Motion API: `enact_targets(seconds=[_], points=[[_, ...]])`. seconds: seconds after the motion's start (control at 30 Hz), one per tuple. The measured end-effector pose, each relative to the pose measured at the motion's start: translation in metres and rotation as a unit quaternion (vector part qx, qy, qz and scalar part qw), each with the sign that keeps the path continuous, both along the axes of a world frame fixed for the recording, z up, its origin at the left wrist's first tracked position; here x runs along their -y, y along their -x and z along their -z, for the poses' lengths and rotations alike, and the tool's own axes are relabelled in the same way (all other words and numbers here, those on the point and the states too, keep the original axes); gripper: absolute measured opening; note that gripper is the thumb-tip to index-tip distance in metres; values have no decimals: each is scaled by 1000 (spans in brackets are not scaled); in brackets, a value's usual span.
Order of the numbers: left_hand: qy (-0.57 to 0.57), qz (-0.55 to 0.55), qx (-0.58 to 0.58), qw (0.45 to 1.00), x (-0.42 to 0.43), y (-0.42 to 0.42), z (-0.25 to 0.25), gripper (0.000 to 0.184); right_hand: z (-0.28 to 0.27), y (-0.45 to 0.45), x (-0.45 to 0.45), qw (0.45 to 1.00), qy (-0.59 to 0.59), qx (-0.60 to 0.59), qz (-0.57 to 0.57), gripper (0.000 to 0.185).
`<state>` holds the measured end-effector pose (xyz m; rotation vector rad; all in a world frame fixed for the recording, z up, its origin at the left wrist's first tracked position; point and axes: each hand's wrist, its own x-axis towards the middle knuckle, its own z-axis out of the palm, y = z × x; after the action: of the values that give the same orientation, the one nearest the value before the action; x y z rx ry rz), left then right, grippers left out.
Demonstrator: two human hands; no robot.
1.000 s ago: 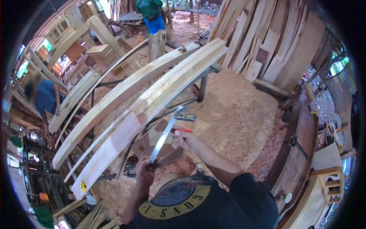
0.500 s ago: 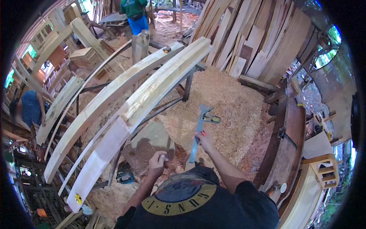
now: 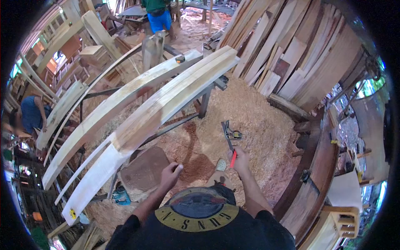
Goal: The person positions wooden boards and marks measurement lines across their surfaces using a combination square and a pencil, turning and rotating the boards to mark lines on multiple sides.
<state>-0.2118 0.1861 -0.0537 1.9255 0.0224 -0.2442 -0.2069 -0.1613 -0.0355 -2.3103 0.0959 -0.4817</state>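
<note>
My right hand is closed around a combination square, its blade pointing away from me over the shavings and its head toward the far end. A red pencil or marker sticks out of the same hand. My left hand is curled up in front of my body, thumb against the fingers; whether anything small is inside cannot be made out. To the left lies a long curved timber, raised on a metal frame, apart from both hands.
A second curved beam carries a tape measure. Another tape sits on the near timber's end. A teal power tool rests below. Boards lean at the back. Two people are farther off.
The view has shifted, and the near timber's lower end sits farther left. The square's blade has turned from broad and bright to narrow and dark. More of the red pencil or marker shows.
</note>
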Motion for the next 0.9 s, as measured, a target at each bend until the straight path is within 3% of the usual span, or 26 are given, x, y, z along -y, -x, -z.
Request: enact_targets(seconds=[0.07, 0.13, 0.23, 0.27, 0.37, 0.47, 0.57, 0.67, 0.77, 0.8, 0.87, 0.9], points=[[82, 20, -99, 991, 51, -30, -9, 35, -2, -21, 37, 995, 84, 47, -28, 8], [176, 63, -164, 969, 101, -65, -32, 32, 0, -37, 71, 1000, 23, 7, -16, 7], [211, 120, -196, 950, 162, -114, -59, 34, -14, -57, 114, 998, -42, -42, -13, 12], [205, 163, -183, 947, 171, -131, -54, 37, -19, -62, 125, 996, -61, -60, -16, 15], [207, 152, -183, 949, 208, -159, -98, 40, -21, -83, 150, 997, -68, 10, -34, 24], [209, 177, -195, 942, 225, -184, -123, 45, -26, -104, 161, 993, -111, -33, -37, 36], [201, 183, -213, 938, 243, -203, -122, 48, -17, -123, 162, 990, -132, -34, -21, 38], [179, 205, -218, 937, 253, -229, -111, 52, -8, -148, 165, 993, -65, -99, -16, 34], [175, 207, -211, 939, 268, -253, -114, 54, -26, -178, 163, 996, -7, -89, -31, 33], [164, 209, -206, 942, 272, -264, -114, 54, -12, -191, 167, 991, -47, -122, -30, 34], [103, 212, -197, 952, 273, -290, -144, 49, -40, -213, 165, 991, -61, -93, -77, 35], [116, 200, -177, 957, 277, -304, -129, 49, -50, -230, 163, 989, -69, -78, -101, 35]])
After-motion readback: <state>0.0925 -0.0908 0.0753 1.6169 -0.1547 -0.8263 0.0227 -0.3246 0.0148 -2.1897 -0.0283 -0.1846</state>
